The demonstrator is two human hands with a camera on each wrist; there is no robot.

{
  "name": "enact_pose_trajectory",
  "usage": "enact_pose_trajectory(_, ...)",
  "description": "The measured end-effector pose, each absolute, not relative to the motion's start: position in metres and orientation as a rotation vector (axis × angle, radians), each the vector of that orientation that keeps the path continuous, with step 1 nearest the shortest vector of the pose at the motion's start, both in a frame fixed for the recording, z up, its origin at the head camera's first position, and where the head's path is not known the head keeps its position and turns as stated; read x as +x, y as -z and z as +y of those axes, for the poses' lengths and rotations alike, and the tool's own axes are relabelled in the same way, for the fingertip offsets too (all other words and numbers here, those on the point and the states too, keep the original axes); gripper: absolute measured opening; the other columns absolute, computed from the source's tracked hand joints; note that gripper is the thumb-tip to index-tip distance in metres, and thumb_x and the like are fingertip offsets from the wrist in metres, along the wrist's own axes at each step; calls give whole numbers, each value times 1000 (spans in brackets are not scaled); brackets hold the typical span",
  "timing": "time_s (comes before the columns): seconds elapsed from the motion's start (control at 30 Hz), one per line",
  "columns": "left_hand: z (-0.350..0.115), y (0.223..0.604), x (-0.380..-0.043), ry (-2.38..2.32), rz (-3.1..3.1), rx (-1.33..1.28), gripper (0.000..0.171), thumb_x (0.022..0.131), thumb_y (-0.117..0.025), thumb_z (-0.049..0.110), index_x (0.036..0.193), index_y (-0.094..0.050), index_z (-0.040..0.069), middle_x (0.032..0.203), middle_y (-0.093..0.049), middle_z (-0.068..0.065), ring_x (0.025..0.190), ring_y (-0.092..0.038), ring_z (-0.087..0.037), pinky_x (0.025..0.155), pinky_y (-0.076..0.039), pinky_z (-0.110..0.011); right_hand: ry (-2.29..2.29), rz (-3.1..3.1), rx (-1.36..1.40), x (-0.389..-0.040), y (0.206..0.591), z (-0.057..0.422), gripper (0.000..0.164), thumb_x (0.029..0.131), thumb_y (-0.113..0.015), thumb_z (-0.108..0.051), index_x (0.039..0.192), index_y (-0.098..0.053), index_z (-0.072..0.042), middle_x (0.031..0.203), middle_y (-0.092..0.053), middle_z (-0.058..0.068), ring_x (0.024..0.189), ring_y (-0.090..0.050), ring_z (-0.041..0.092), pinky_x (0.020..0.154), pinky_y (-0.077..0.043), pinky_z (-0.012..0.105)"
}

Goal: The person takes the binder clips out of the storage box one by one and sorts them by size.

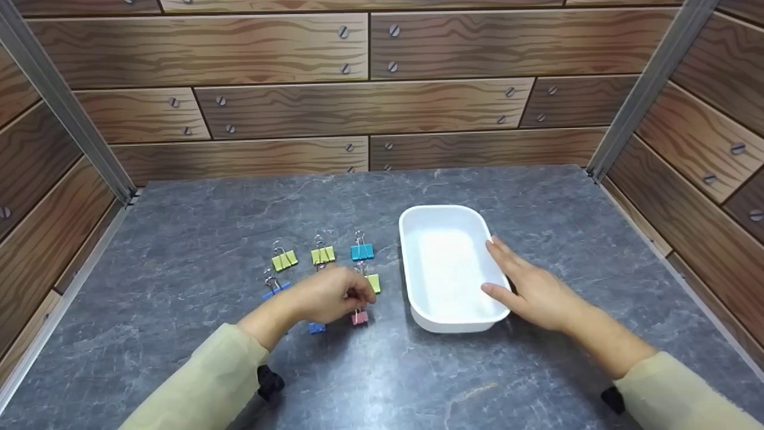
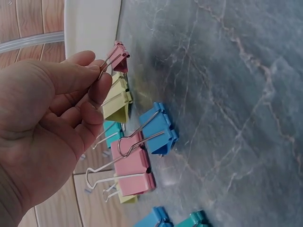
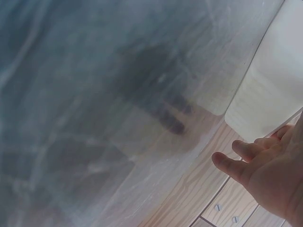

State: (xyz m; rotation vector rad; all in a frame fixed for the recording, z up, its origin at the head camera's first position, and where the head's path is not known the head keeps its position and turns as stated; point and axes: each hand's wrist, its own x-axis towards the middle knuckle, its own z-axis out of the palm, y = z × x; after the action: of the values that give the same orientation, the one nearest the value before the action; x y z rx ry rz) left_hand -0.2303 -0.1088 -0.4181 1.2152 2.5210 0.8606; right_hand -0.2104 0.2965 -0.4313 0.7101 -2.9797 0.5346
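Note:
My left hand (image 1: 334,292) pinches the wire handles of a small pink binder clip (image 2: 119,56) between thumb and index finger. In the head view this pink clip shows just below the fingertips. A yellow binder clip (image 2: 118,101) is close behind it in the left wrist view, with a blue clip (image 2: 158,130) and a larger pink clip (image 2: 130,165) farther along. The hand hides part of the clip group in the head view. My right hand (image 1: 540,292) touches the right rim of a white rectangular container (image 1: 412,269), fingers extended and thumb over the rim.
Two yellow clips (image 1: 285,260) and a teal clip (image 1: 362,251) form the far row on the grey marbled table (image 1: 239,203). Blue clips (image 1: 276,291) lie nearer. The container stands right of the clips. Wood-patterned panels (image 1: 358,107) enclose the back and sides.

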Motion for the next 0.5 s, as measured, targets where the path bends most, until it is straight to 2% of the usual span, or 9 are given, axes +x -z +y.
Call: enact_pose_trajectory(0.5,-103,424,-230,-862,2517,1179,17,96,-68,-6,105,-80,3,104,-79,-6,99,-73,-21,89,-59,-34,-534,-2982,712,-210,431,296,80,110,-53,-50,168,-24,-5,173,-20,20,149,-38,48,116,-37,65)
